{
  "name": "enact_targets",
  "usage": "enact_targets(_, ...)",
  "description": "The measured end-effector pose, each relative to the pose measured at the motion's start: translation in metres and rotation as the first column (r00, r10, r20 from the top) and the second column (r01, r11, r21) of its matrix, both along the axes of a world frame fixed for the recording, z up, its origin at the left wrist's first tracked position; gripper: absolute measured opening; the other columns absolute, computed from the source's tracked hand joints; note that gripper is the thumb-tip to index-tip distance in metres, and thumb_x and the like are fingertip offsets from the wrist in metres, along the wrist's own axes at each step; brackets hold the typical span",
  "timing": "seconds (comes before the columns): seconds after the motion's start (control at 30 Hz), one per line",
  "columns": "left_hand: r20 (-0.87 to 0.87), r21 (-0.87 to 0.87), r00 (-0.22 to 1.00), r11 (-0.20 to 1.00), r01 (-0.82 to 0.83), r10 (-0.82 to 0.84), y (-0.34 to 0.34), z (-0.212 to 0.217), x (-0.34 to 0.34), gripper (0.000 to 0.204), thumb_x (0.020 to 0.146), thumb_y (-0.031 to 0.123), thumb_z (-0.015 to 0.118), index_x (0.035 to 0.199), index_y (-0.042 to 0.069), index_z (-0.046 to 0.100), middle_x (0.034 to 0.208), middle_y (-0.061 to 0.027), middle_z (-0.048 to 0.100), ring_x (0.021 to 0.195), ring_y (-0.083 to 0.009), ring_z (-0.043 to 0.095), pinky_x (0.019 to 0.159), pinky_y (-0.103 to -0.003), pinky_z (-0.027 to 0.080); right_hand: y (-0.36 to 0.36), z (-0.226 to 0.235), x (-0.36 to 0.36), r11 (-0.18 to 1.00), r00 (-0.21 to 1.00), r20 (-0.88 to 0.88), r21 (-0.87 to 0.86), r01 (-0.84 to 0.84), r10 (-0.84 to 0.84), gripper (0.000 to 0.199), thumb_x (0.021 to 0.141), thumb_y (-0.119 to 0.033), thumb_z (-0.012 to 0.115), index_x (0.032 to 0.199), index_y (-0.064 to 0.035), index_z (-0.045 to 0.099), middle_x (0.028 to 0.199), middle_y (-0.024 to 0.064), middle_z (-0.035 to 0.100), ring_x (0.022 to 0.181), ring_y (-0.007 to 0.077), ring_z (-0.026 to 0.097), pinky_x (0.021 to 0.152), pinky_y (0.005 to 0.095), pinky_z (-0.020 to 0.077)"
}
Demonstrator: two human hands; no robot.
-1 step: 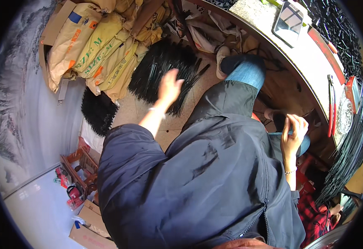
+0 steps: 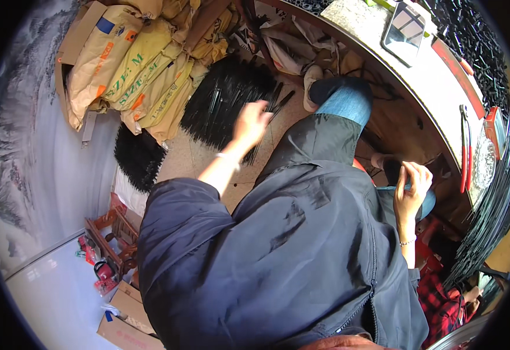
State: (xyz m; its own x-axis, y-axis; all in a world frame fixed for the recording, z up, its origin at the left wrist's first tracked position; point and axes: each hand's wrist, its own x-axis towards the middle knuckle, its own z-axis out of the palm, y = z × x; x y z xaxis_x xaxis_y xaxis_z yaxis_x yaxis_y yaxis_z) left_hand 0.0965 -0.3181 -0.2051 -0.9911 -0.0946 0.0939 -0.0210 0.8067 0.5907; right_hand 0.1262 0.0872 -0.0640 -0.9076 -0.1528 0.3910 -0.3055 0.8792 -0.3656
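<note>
My left hand (image 2: 251,125) reaches over a wide pile of thin black strips (image 2: 217,105) on the tiled floor. Its fingers are loosely bent and slightly apart, and nothing shows between them. Several strips lie loose at the pile's right side, next to that hand. My right hand (image 2: 415,185) is raised over my knee, close to the curved table edge. Its fingers are curled in toward the thumb; whatever they may hold is hidden.
Yellow-brown sacks (image 2: 138,64) lean by the wall, with a smaller black bundle (image 2: 138,156) below them. On the curved table (image 2: 360,20) rest a phone (image 2: 405,32), red-handled pliers (image 2: 466,151) and many black pieces (image 2: 471,35). A person in a checked sleeve (image 2: 442,306) sits at lower right.
My left hand has shifted a little to the right across the strips, toward the loose ones. My right hand stays where it was.
</note>
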Motion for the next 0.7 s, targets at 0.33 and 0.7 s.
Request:
enact_targets(0.33,-0.128,0.063,0.834,0.835,0.546,-0.536,0.181,0.068,-0.032,0.017,0.078,0.026,0.065,0.076,0.009,0.065,0.072,-0.0077,0.063,0.063,-0.0255,0.061,0.055,-0.033,0.048,0.042,0.034,-0.002,0.992,0.986,-0.112,-0.017,0.123,-0.124,0.013,0.075,-0.003,0.064,0.087,-0.0072,0.062,0.086,0.0080,0.060,0.087,0.0264,0.054,0.082,0.0369,0.0393)
enact_targets(0.7,-0.160,0.032,0.791,0.798,0.602,-0.590,0.193,0.064,-0.038,0.019,0.081,0.016,0.062,0.067,0.007,0.055,0.055,-0.0077,0.050,0.045,-0.0246,0.050,0.043,-0.034,0.038,0.266,0.116,-0.031,0.616,0.641,-0.248,0.178,0.768,-0.727,0.022,0.076,-0.021,0.066,0.087,-0.0023,0.063,0.086,0.0127,0.061,0.086,0.0310,0.054,0.078,0.0391,0.0452)
